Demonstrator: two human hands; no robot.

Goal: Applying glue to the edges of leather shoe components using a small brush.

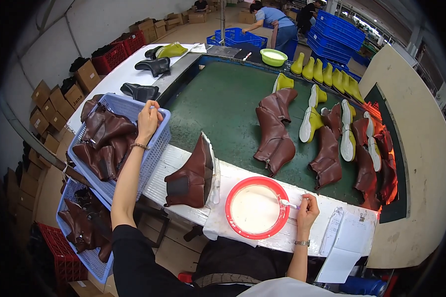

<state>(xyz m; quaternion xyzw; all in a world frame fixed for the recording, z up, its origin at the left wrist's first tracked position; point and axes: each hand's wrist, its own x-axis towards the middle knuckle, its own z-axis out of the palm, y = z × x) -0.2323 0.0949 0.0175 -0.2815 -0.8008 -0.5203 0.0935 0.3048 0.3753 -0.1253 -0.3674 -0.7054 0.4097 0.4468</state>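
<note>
White brush [288,204], pinched in the right hand [308,210], its head over a red bowl [228,208] of white liquid. Left hand [149,120] curled over the rim of a blue basket [159,136] of brown boots [106,131]. Beyond the right hand, sheets [354,232] with tiny, illegible writing.

Shoe workshop, factory type. Cues: brown boots [276,148] on a green belt [213,109], orange glow [395,161] at its right end; more boots heaped in a basket [158,138]; yellow-green lasts [317,71] lined up; blue crates [334,38] stacked, cartons [59,103] by wall [49,47]; co-worker [278,19] bending behind.
</note>
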